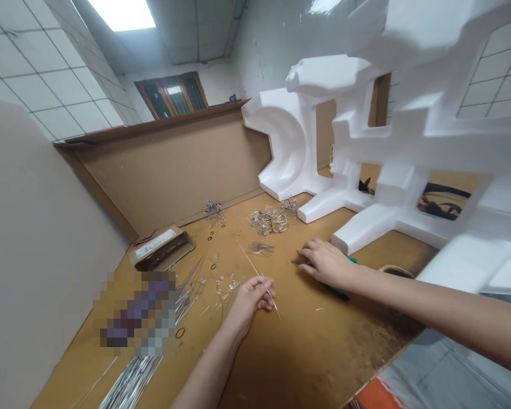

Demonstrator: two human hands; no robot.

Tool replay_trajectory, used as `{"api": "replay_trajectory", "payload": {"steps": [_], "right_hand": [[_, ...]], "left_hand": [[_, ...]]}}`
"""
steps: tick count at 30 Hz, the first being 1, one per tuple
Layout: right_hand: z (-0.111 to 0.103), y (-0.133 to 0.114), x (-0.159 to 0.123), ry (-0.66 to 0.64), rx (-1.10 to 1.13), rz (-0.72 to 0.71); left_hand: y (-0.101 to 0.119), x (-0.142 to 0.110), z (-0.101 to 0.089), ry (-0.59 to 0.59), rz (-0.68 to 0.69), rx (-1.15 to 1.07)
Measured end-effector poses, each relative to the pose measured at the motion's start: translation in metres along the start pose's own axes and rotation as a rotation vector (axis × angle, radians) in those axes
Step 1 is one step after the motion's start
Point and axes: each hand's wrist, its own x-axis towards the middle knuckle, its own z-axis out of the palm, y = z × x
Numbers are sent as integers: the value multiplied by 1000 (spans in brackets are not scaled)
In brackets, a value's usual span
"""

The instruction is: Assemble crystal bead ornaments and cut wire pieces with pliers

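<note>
My left hand is closed in a pinch around thin metal wire. The wire sticks out past the fingers at both ends, slanting from upper left to lower right. To the right, my right hand lies over pliers with teal handles, its fingers curled round them on the tabletop. Their dark tip pokes out to the left, and the palm hides the middle. Between the hands and farther back is a small pile of short wire pieces. Just left of my left hand sits a bent wire piece with clear beads.
Long straight wires lie at the front left, beside a blurred-out patch. A small open cardboard box stands behind them. Coiled wire pieces are heaped at the back. A tall white foam block rises along the right side.
</note>
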Motion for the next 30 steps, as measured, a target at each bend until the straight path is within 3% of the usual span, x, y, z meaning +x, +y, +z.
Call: {"api": "replay_trajectory", "payload": {"steps": [5, 7, 14, 19, 23, 27, 30], "right_hand": [[15, -35, 23, -202, 874, 45], [26, -46, 31, -263, 1025, 53], [50, -47, 34, -303, 1203, 120], [56, -41, 28, -344, 1345, 142], [54, -43, 29, -315, 1305, 183], [51, -37, 34, -288, 1243, 250], [49, -31, 34, -308, 1192, 250]], "left_hand": [[-1, -4, 6, -40, -10, 8], [-3, -5, 8, -56, -20, 14], [-9, -4, 8, -72, -50, 37], [-7, -4, 10, -91, -74, 102], [-10, -2, 10, -65, -82, 105], [-12, -1, 9, 89, -18, 190], [-9, -4, 6, 272, 229, 538]]}}
